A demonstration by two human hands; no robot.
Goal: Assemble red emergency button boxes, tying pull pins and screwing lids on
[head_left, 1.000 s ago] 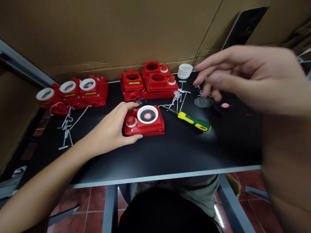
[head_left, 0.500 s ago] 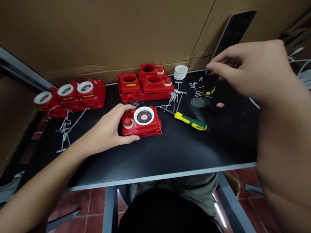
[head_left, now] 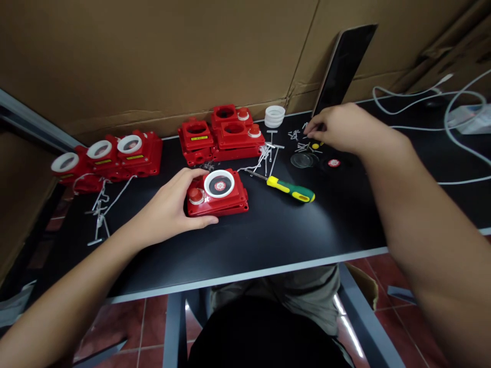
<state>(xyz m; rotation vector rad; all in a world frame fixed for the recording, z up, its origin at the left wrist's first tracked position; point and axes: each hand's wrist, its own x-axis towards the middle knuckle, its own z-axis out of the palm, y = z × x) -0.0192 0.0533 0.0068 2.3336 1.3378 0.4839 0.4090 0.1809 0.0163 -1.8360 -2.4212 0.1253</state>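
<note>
My left hand (head_left: 174, 202) grips a red plastic box (head_left: 218, 207) from its left side, thumb in front and fingers behind. A white ring (head_left: 232, 189) frames a dark round window with a red-and-white disc on the box's top, beside a red knob. My right hand (head_left: 335, 128) reaches to the back right, fingertips pinched together over a scatter of small metal screws (head_left: 305, 146); what they hold, if anything, is too small to make out. A yellow-green screwdriver (head_left: 290, 189) lies right of the box, its tip near thin metal T-shaped bars (head_left: 274, 153).
Several red boxes stand at the back left (head_left: 141, 158) and back middle (head_left: 238, 148). Stacked white rings (head_left: 274, 117), clear round discs (head_left: 302, 160) and a red-and-white disc (head_left: 333, 163) lie nearby. A dark panel (head_left: 343, 69) leans on the cardboard; white cables (head_left: 414, 128) trail right.
My right hand has come down and left to the small screws. My left hand stays around the red box. The camera view has shifted slightly.
</note>
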